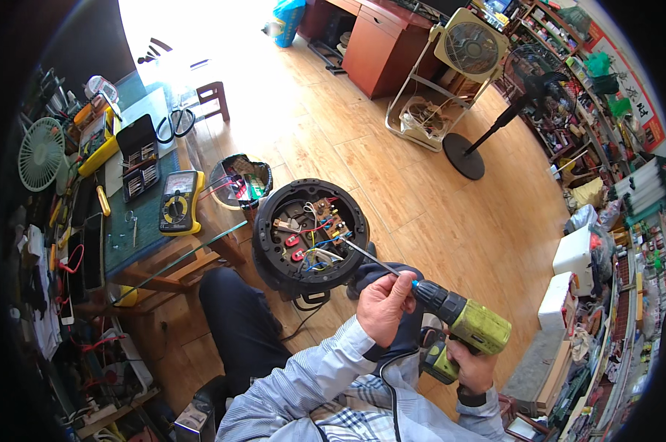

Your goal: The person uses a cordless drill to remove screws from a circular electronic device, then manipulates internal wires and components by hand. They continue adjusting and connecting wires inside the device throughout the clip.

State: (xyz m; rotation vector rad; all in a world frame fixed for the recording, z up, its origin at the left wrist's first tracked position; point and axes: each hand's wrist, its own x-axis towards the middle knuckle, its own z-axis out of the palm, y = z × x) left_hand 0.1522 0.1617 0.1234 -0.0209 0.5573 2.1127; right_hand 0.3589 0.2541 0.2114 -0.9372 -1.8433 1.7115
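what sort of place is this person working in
Probably a small repair workshop: a yellow multimeter lies on the side table, a round black appliance sits opened with its circuit board showing, and the right hand holds a green drill.

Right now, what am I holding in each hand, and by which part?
Your right hand holds the green drill by its handle; your left hand pinches the long bit just ahead of the chuck.
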